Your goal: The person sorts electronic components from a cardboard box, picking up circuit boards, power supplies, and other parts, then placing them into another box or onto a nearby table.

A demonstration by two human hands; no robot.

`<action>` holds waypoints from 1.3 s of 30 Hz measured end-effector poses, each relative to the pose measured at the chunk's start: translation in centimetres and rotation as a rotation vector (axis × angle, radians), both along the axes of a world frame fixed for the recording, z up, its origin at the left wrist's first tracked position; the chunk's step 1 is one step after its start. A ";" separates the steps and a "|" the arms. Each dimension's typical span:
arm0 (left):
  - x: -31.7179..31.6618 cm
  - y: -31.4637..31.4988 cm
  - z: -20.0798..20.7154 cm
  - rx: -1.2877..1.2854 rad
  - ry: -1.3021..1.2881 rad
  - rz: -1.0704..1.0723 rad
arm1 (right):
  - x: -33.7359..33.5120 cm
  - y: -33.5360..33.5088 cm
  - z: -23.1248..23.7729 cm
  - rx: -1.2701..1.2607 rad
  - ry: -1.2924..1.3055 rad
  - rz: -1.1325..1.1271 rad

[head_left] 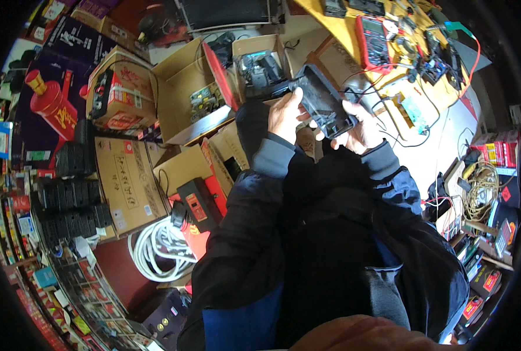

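Observation:
Between my two hands is a black plastic housing (321,100), a long hollow shell whose open side faces up toward me. It tilts, with its far end to the left. My left hand (285,114) grips its left edge, the thumb lying near the rim. On the near right end, my right hand (363,130) holds it with the thumb over the side and the fingers beneath. Just beyond my left hand stands a cardboard box (237,47) with black plastic parts (261,69) in it.
A yellow work surface at the right carries a red multimeter (374,44), a green circuit board (413,112), wires and tools. Left of me, an open carton (169,73) holds circuit boards (206,100). A coil of white cable (155,248) lies at lower left, beside crowded shelves.

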State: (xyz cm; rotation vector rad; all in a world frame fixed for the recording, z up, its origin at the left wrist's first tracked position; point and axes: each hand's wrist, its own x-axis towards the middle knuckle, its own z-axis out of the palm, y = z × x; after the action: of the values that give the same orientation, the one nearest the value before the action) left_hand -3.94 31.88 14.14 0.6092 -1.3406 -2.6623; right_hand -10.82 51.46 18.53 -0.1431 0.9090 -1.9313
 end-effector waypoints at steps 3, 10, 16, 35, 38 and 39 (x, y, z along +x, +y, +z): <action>2.2 -1.5 -3.0 0.148 -0.041 0.001 | 0.5 -1.4 -2.6 0.066 -0.201 0.128; 3.6 -3.3 -6.5 0.256 -0.004 -0.021 | 0.5 -3.6 -5.4 0.243 -0.254 0.193; 3.2 -4.5 -7.9 0.303 0.025 -0.119 | -0.8 -3.9 -6.5 0.303 -0.133 0.115; 2.1 -5.2 -9.5 0.352 0.154 -0.210 | -2.0 -3.6 -10.5 0.317 0.180 0.036; 2.0 -4.8 -9.3 0.389 0.144 -0.168 | -1.9 -3.8 -10.0 0.359 0.214 0.034; 2.1 -4.8 -9.3 0.391 0.117 -0.150 | -1.7 -3.8 -9.7 0.359 0.171 0.026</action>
State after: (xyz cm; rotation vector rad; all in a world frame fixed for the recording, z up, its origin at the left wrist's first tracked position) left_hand -1.81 27.07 4.86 0.3882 -0.8722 -3.0556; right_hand -12.56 47.61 8.82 -0.1079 1.3447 -1.7193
